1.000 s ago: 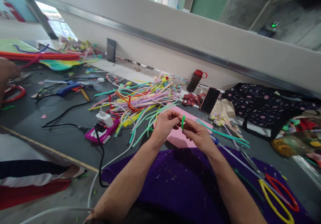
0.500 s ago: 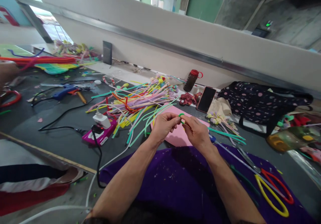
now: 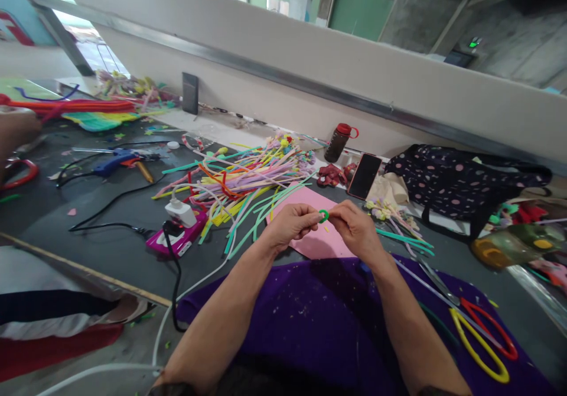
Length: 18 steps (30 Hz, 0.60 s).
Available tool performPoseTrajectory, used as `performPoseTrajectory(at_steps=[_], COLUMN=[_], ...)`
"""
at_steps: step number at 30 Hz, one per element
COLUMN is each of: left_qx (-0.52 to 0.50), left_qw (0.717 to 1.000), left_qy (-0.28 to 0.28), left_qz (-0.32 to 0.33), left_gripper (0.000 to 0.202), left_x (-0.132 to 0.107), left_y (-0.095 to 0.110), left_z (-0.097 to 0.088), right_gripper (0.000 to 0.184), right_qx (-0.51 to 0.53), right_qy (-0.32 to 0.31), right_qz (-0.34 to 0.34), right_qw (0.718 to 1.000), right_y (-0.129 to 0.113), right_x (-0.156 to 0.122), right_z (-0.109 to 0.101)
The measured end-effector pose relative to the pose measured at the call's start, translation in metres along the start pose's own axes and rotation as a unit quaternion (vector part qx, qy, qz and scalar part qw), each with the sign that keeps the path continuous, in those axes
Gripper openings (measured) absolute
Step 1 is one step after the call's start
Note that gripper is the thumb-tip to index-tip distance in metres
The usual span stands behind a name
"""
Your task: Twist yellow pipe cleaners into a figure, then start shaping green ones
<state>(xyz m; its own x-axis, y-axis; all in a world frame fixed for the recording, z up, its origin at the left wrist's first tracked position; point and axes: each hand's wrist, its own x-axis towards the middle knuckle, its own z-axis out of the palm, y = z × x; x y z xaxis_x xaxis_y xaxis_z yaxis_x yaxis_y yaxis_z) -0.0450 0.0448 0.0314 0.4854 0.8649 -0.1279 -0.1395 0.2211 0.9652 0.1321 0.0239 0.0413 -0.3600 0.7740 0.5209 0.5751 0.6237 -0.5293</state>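
Note:
A small green ring of what looks like pipe cleaner (image 3: 324, 215) is pinched between my two hands, over a pink sheet (image 3: 316, 246). My left hand (image 3: 295, 226) grips its left side between thumb and forefinger. On its right side, the fingertips of my right hand (image 3: 354, 229) are closed on it too. Purple cloth (image 3: 305, 319) lies under my forearms. Behind my left hand is a heap of coloured pipe cleaners (image 3: 248, 177), and a few teal ones (image 3: 405, 239) lie right of my right hand.
Scissors with red and yellow handles (image 3: 481, 340) lie at right. At left are a magenta power strip (image 3: 175, 239) with cords and a blue glue gun (image 3: 115, 162). A phone (image 3: 364, 175), a bottle (image 3: 339, 143) and a dotted bag (image 3: 447, 177) stand behind. Another person's hand (image 3: 15, 130) is far left.
The green piece now shows as a fuller, closed ring, slightly lower. My right hand has shifted a little right, and my left fingers are straighter. The other person's hand moved slightly.

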Motion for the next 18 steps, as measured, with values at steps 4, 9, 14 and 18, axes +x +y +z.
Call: performPoseTrajectory(at_steps=[4,9,14,18], left_qx=[0.052,0.082,0.071,0.077], left_qw=[0.998,0.996,0.997,0.996], left_qy=[0.018,0.019,0.010,0.014], left_qz=[0.015,0.018,0.019,0.040], left_gripper=[0.030,0.030,0.028,0.026], left_x=[0.000,-0.002,-0.003,-0.002], left_y=[-0.001,0.002,0.002,-0.002], left_z=[-0.001,-0.003,0.000,0.007], right_gripper=[0.015,0.014,0.010,0.018], right_qx=[-0.027,0.004,0.210,0.442], right_qy=[-0.012,-0.015,0.044,0.138], right_qz=[0.007,0.014,0.159,0.287], right_qw=[1.000,1.000,0.964,0.839], right_y=[0.001,-0.002,0.000,0.005], right_x=[0.000,0.000,-0.002,-0.002], right_z=[0.000,-0.002,0.012,0.034])
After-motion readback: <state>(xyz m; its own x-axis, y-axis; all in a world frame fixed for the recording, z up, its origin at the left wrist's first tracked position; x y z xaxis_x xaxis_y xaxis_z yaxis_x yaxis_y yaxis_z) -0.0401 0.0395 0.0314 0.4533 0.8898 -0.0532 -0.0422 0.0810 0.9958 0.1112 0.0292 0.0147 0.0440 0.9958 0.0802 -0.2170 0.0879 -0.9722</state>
